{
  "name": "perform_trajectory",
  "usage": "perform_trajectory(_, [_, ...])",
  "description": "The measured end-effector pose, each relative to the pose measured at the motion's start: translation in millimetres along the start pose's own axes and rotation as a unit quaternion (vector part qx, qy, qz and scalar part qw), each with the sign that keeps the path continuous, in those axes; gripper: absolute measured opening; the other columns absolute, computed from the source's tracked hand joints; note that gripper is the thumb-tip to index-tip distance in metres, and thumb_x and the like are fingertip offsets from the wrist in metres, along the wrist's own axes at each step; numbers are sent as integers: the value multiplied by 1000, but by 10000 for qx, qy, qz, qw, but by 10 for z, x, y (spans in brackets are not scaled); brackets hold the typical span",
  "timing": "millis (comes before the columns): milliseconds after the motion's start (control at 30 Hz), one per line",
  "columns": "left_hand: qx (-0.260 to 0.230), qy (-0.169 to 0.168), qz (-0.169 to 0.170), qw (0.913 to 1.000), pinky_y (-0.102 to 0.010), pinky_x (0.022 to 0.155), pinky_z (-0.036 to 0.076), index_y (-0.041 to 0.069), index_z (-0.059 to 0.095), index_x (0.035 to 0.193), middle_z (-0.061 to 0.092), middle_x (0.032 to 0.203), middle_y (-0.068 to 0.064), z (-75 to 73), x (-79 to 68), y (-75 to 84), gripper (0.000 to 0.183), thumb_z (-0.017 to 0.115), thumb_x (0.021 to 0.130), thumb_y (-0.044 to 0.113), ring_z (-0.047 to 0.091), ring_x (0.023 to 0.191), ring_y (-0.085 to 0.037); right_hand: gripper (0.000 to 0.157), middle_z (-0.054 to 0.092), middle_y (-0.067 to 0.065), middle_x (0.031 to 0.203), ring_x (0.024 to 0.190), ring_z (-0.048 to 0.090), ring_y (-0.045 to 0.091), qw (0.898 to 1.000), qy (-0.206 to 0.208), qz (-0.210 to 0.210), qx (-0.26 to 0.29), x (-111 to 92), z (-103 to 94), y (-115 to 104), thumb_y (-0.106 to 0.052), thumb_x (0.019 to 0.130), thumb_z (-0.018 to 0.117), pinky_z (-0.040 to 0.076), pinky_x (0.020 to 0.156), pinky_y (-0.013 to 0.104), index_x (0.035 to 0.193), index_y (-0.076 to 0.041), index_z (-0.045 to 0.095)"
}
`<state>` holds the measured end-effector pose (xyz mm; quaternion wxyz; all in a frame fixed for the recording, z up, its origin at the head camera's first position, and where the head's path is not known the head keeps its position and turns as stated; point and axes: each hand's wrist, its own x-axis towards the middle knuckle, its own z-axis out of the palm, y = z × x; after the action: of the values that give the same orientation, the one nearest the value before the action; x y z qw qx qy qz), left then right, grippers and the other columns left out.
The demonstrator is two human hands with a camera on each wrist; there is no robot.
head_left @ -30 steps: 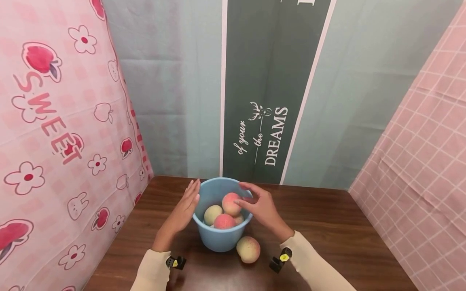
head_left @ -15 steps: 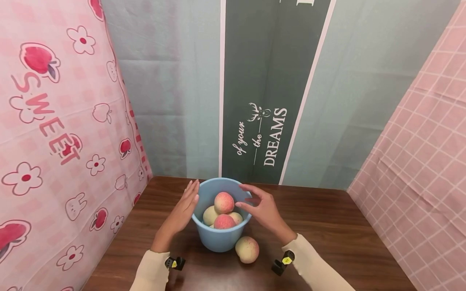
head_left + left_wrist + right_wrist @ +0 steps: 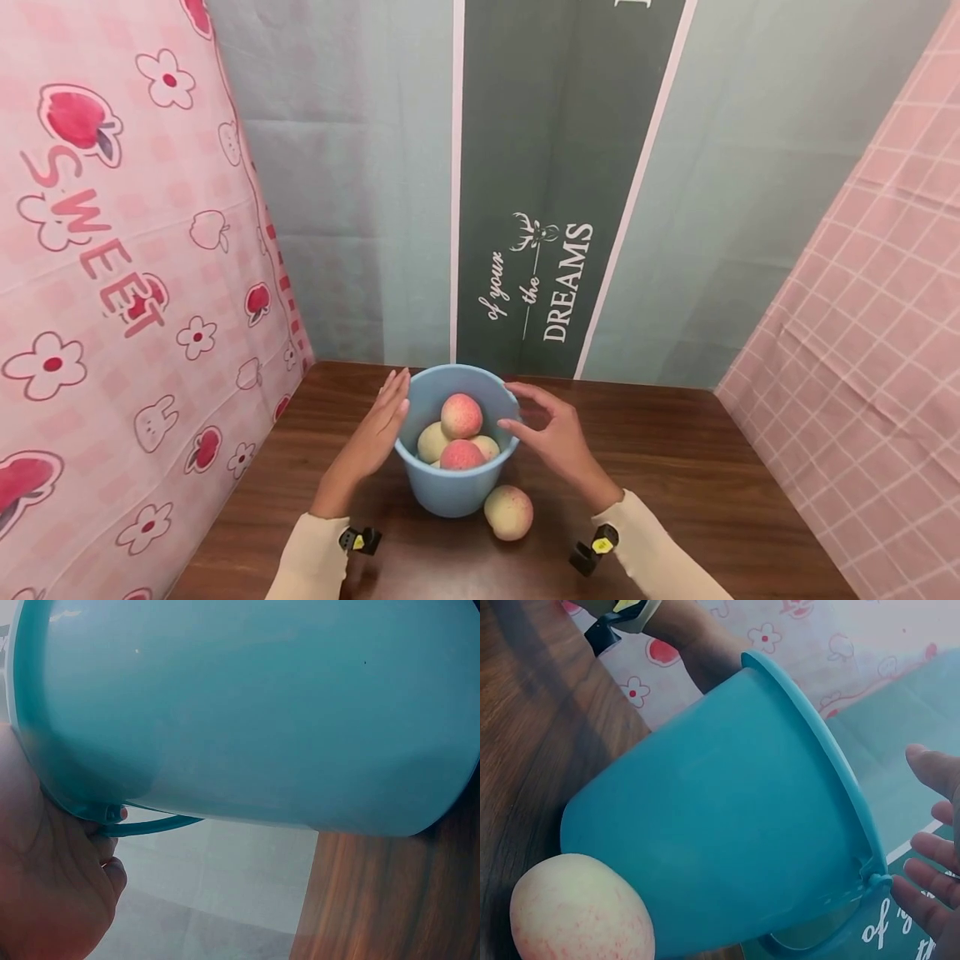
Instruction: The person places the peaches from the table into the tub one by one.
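Note:
A light blue bucket (image 3: 453,493) stands upright on the table, with several peaches inside. A pink-red peach (image 3: 461,416) lies on top of the pile, above another red peach (image 3: 462,454) and a pale one (image 3: 432,443). My left hand (image 3: 372,433) rests against the bucket's left side, fingers straight; the left wrist view shows it beside the rim and the blue handle (image 3: 154,825). At the right rim, my right hand (image 3: 551,433) has its thumb and fingers spread and holds nothing. One pale peach (image 3: 510,512) sits outside, in front of the bucket's right side.
The brown wooden table (image 3: 645,500) carries all of this. Behind it hangs a grey-green cloth (image 3: 337,250) with printed lettering. A pink patterned cloth (image 3: 112,400) borders the left side, a pink checked cloth (image 3: 877,317) the right.
My right hand let go of the top peach, which now rests on the others further left in the bucket. The hand then drew back right to the rim. The left hand stayed put.

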<state>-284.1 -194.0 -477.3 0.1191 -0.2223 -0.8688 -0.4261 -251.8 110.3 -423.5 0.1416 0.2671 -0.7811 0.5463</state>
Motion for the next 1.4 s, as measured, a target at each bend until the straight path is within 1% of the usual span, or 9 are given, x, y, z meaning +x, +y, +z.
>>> perform_trajectory(167, [18, -29, -67, 10000, -58, 110, 10, 13, 20, 151, 12, 157, 6, -5, -6, -4, 52, 32, 104, 32, -1, 144, -15, 52, 59, 16, 124, 106, 60, 36, 9997, 92, -191, 111, -32, -11, 63, -15, 78, 78, 52, 83, 40, 126, -12, 59])
perform_trajectory(333, [22, -7, -52, 10000, -56, 111, 9, 17, 19, 151, 12, 156, 7, -10, 5, 14, 50, 34, 104, 25, 0, 144, -17, 52, 58, 17, 126, 106, 60, 38, 9992, 183, -357, 75, -82, -39, 99, -12, 78, 78, 52, 81, 42, 126, -11, 59])
perform_trajectory(500, [4, 14, -25, 10000, -55, 111, 9, 16, 19, 151, 12, 157, 5, -17, 13, 22, 50, 33, 104, 26, 0, 144, -18, 51, 58, 15, 126, 107, 61, 32, 9998, 169, -94, 11, -164, -52, 125, -15, 79, 77, 51, 82, 45, 126, -11, 59])
perform_trajectory(633, [-20, 15, -25, 10000, -56, 111, 9, 18, 18, 151, 12, 157, 5, -22, 13, 29, 51, 31, 104, 33, -1, 144, -15, 51, 59, 11, 127, 107, 61, 28, 9997, 202, 114, -68, -224, -49, 142, -19, 80, 76, 52, 84, 37, 127, -8, 59])
perform_trajectory(733, [-6, -9, -63, 10000, -55, 111, 9, 20, 17, 151, 11, 156, 8, -19, 11, 33, 52, 30, 103, 37, -1, 144, -13, 51, 59, 11, 126, 110, 60, 27, 9996, 256, 147, -14, -264, -46, 165, -18, 80, 77, 51, 85, 36, 126, -6, 59])
perform_trajectory(933, [-52, 21, -9, 10000, -54, 112, 9, 18, 18, 150, 12, 156, 7, -1, 3, 19, 50, 33, 104, 28, 1, 144, -16, 49, 58, 12, 127, 109, 60, 29, 9996, 274, 64, 71, -367, -22, 250, -15, 79, 77, 52, 80, 45, 123, -4, 60])
perform_trajectory(1167, [-11, 2, 2, 10000, -55, 111, 10, 20, 18, 151, 12, 156, 8, -1, 5, 9, 50, 35, 104, 24, 1, 144, -16, 48, 56, 13, 129, 109, 60, 29, 9994, 292, 62, 153, -431, -27, 283, -12, 79, 77, 52, 80, 45, 123, -3, 61])
perform_trajectory(1300, [13, -11, 44, 10000, -56, 111, 10, 19, 18, 151, 13, 157, 3, -2, 2, 3, 50, 34, 104, 24, 1, 144, -19, 48, 57, 10, 128, 109, 60, 27, 9989, 402, 206, 124, -491, -11, 345, -17, 79, 77, 52, 80, 47, 123, -6, 61])
perform_trajectory(1400, [12, -2, 22, 10000, -54, 112, 9, 18, 19, 151, 13, 157, 3, 0, -5, -2, 50, 33, 104, 28, 1, 144, -18, 51, 59, 2, 126, 106, 62, 25, 9978, 496, 439, 28, -562, 25, 482, -24, 79, 77, 53, 79, 43, 126, -13, 60])
